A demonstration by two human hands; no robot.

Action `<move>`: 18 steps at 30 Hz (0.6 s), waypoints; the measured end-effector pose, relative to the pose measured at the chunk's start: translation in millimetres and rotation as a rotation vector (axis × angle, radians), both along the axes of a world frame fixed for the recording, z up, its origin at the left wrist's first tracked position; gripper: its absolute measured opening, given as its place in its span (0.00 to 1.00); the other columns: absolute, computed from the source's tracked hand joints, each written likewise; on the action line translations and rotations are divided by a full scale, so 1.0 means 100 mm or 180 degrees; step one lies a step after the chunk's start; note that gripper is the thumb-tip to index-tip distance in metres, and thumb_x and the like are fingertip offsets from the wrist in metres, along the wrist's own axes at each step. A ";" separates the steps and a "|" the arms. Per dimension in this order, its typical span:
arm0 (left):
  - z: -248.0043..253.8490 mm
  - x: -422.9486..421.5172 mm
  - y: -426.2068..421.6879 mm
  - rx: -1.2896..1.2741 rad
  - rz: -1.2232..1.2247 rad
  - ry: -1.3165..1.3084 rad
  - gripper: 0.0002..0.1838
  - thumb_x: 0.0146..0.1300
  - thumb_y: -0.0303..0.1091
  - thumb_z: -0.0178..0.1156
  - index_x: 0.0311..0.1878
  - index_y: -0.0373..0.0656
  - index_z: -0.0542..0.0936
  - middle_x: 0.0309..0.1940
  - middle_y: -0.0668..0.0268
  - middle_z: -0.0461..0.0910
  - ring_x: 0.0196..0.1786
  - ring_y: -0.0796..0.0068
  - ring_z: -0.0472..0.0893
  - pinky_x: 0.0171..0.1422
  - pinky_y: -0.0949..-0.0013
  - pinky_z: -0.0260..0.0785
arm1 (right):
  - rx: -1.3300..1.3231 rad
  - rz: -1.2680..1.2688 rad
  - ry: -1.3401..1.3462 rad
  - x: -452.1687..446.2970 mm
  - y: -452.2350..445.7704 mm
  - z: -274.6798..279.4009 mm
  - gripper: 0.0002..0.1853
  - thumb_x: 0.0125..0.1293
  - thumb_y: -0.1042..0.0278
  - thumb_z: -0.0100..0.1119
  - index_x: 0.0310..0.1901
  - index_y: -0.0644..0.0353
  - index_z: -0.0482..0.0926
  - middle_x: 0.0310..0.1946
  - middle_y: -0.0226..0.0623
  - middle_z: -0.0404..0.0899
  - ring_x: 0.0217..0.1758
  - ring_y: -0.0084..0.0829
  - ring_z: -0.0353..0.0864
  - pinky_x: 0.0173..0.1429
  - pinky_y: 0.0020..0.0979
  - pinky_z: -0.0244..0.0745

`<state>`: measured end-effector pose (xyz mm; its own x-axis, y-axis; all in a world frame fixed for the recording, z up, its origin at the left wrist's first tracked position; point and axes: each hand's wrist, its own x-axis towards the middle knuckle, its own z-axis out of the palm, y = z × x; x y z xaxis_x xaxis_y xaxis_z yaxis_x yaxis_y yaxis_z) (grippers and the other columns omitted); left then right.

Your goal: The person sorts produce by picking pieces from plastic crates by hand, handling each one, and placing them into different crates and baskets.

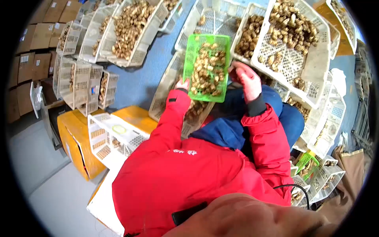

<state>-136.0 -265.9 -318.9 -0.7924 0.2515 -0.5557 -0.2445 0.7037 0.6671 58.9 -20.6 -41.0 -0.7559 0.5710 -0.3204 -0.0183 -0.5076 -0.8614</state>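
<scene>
A bright green plastic basket holds a heap of small, knobbly, golden-brown pieces that look like mushrooms. My left hand is closed on the basket's left edge, its thumb visible and the other fingers hidden. On the opposite side, my right hand is curled close to the right rim. Its fingertips are partly hidden, and I cannot tell whether they grip the rim or a small piece. Beneath the green basket is a whitish crate with more brown pieces in it.
White perforated crates of similar brown pieces crowd the right and far side. More crates stand at the upper left on the blue floor. Yellow-taped boxes and a white crate flank my left; cardboard cartons are stacked farther left.
</scene>
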 end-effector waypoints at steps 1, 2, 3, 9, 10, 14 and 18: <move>-0.10 -0.03 -0.08 0.0247 0.0128 0.0039 0.18 0.54 0.42 0.58 0.44 0.42 0.77 0.27 0.61 0.78 0.30 0.68 0.76 0.38 0.64 0.67 | 0.0236 -0.0055 -0.0032 0.02 -0.01 -0.04 0.16 0.65 0.69 0.47 0.52 0.66 0.72 0.39 0.35 0.78 0.40 0.23 0.76 0.47 0.23 0.70; -0.21 -0.12 -0.17 0.0509 0.0258 0.0095 0.15 0.55 0.39 0.58 0.44 0.42 0.77 0.26 0.61 0.78 0.30 0.69 0.76 0.37 0.65 0.67 | 0.0482 -0.0109 -0.0039 0.01 -0.03 -0.09 0.17 0.65 0.67 0.47 0.52 0.66 0.72 0.39 0.34 0.79 0.39 0.22 0.75 0.45 0.23 0.70; -0.12 -0.17 -0.21 0.0731 0.0686 0.0161 0.13 0.56 0.36 0.57 0.44 0.43 0.77 0.24 0.63 0.77 0.29 0.71 0.75 0.36 0.66 0.67 | 0.0209 -0.0021 -0.0001 0.01 -0.02 -0.13 0.17 0.65 0.67 0.47 0.52 0.65 0.72 0.39 0.34 0.79 0.39 0.22 0.76 0.45 0.23 0.70; 0.71 -0.87 -0.36 -0.0505 0.0749 0.0612 0.17 0.59 0.40 0.56 0.48 0.43 0.73 0.32 0.61 0.78 0.31 0.69 0.76 0.35 0.67 0.67 | -0.0040 0.0219 -0.0144 0.02 -0.04 -0.15 0.16 0.65 0.66 0.48 0.51 0.63 0.73 0.38 0.35 0.79 0.38 0.22 0.77 0.43 0.23 0.71; 0.92 -0.83 -0.32 -0.0681 0.0503 0.0672 0.17 0.59 0.41 0.56 0.49 0.43 0.73 0.33 0.60 0.78 0.33 0.66 0.76 0.38 0.65 0.67 | -0.0022 0.0185 -0.0171 0.01 -0.05 -0.16 0.15 0.63 0.68 0.48 0.50 0.63 0.74 0.36 0.33 0.80 0.36 0.20 0.76 0.42 0.21 0.70; 0.02 -1.03 -0.57 -0.0660 0.0130 0.0625 0.20 0.60 0.42 0.52 0.54 0.45 0.70 0.41 0.55 0.78 0.43 0.58 0.77 0.46 0.60 0.67 | -0.0080 0.0254 -0.0129 0.01 -0.07 -0.19 0.15 0.63 0.68 0.49 0.50 0.63 0.74 0.36 0.30 0.79 0.36 0.19 0.76 0.41 0.21 0.70; -0.49 -1.14 -0.56 -0.0738 -0.0132 0.0356 0.24 0.58 0.42 0.52 0.57 0.44 0.67 0.46 0.54 0.76 0.47 0.56 0.76 0.48 0.62 0.67 | -0.0010 0.0420 -0.0168 0.00 -0.09 -0.20 0.15 0.64 0.68 0.49 0.50 0.63 0.74 0.36 0.28 0.78 0.36 0.18 0.75 0.41 0.20 0.69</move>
